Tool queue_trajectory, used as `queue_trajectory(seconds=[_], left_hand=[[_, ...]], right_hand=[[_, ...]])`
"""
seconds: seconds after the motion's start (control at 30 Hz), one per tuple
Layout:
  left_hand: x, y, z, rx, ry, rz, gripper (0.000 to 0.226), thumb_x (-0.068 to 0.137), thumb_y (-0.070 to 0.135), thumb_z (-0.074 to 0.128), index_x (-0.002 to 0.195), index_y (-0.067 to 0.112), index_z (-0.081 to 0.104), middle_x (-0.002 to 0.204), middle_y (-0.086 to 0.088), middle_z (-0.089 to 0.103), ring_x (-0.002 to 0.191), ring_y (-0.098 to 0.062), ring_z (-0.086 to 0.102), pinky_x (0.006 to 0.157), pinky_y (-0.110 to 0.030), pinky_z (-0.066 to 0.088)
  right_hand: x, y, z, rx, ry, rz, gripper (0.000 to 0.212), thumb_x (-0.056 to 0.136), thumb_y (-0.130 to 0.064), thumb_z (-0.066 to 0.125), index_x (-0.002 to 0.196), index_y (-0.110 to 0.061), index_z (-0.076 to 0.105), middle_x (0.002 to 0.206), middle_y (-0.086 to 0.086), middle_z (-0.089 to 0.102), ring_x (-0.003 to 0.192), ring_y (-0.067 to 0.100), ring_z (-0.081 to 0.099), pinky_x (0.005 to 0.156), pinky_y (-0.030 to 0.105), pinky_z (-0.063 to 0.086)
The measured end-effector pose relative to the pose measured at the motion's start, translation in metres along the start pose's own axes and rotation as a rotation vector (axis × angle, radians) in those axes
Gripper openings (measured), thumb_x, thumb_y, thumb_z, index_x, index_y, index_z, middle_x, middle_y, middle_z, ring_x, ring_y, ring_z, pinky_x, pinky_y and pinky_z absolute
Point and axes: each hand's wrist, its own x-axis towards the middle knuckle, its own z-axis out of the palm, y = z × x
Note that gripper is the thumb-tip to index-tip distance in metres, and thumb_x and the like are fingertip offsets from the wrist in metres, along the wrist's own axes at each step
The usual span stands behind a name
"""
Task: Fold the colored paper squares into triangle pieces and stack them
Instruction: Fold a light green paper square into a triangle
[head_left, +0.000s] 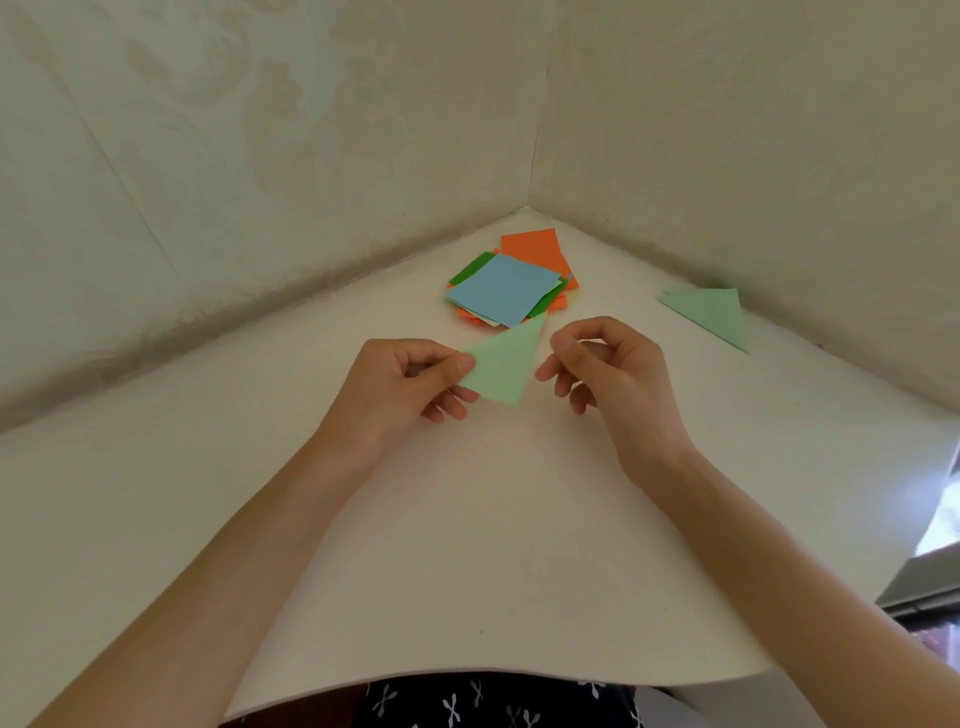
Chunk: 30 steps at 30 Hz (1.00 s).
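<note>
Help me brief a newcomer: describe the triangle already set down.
From the white table's far corner, follow the right wall. A light green folded triangle lies there. Unlike its twin pinched in the left hand, it rests untouched.

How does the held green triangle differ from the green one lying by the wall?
The held triangle is pinched by the left hand; the wall-side triangle lies untouched on the table. The held triangle points toward the paper pile; the wall-side triangle sits apart. Both are light green.
</note>
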Motion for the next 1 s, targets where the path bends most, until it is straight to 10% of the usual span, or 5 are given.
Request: queue_trajectory(seconds=[0.27,0.4,0.53,0.73,1.0], left_hand=[[-0.001,0.0,0.005,-0.019,-0.013,0.093,0.009,0.085,0.002,0.065,0.083,0.011,0.068,0.07,0.003,0.072,0.066,-0.011,0.069,0.057,-0.017,0.051],[-0.002,-0.007,0.017,0.152,0.106,0.23,0.022,0.08,0.004,0.071,0.084,0.025,0.074,0.076,0.013,0.072,0.072,0.0,0.065,0.072,-0.011,0.048],[-0.001,-0.012,0.027,0.347,0.095,0.441,0.032,0.085,0.002,0.066,0.11,0.021,0.068,0.103,0.01,0.069,0.093,0.002,0.063,0.087,-0.009,0.045],[0.013,-0.032,0.013,0.756,0.111,0.473,0.032,0.088,0.007,0.062,0.12,0.014,0.062,0.137,0.001,0.047,0.119,-0.01,0.047,0.101,-0.024,0.034],[0.014,-0.037,0.016,0.819,0.019,0.334,0.024,0.091,0.011,0.057,0.112,0.015,0.067,0.125,0.005,0.057,0.113,-0.012,0.053,0.094,-0.017,0.031]], right_hand=[[0.003,0.003,0.0,-0.097,-0.159,-0.012,0.013,0.084,-0.001,0.066,0.083,-0.013,0.063,0.056,-0.013,0.056,0.046,0.006,0.043,0.044,0.019,0.036],[0.0,0.009,-0.014,-0.547,-0.058,-0.424,0.021,0.083,-0.011,0.067,0.097,-0.025,0.06,0.098,-0.014,0.058,0.068,0.008,0.049,0.064,0.012,0.037],[0.008,0.015,-0.024,-0.681,0.013,-0.622,0.008,0.082,-0.013,0.061,0.085,-0.008,0.067,0.086,0.0,0.062,0.071,0.011,0.056,0.061,0.019,0.043],[0.04,0.022,-0.092,-0.894,0.415,-0.509,0.008,0.088,-0.002,0.06,0.089,-0.003,0.068,0.092,0.013,0.067,0.078,0.031,0.063,0.069,0.033,0.046],[0.063,0.041,-0.123,-1.176,0.384,-0.271,0.019,0.094,-0.006,0.049,0.089,0.0,0.066,0.095,0.016,0.063,0.085,0.034,0.055,0.062,0.032,0.03]])
